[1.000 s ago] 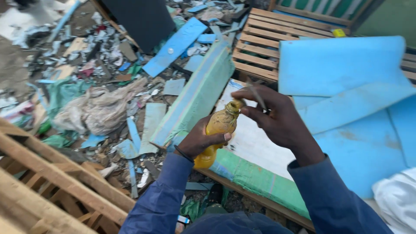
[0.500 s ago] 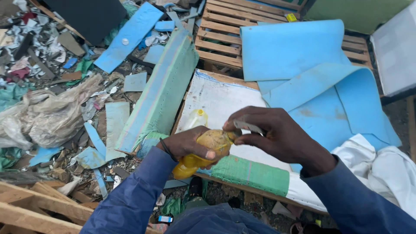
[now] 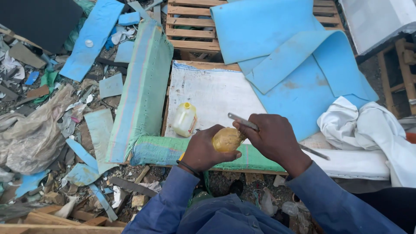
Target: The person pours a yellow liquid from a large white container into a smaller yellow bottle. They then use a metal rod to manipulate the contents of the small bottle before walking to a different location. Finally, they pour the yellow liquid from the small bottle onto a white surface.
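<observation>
I had my left hand [image 3: 203, 149] clamped round the yellow bottle [image 3: 227, 139] over the table's [image 3: 212, 93] near edge, its long axis pointing away from me, while my right hand [image 3: 274, 139], touching it, gripped a thin metal blade [image 3: 243, 122].

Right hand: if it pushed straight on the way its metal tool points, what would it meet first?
Probably the yellow bottle in the left hand; the right hand already sits against it. Depth is uncertain.
</observation>
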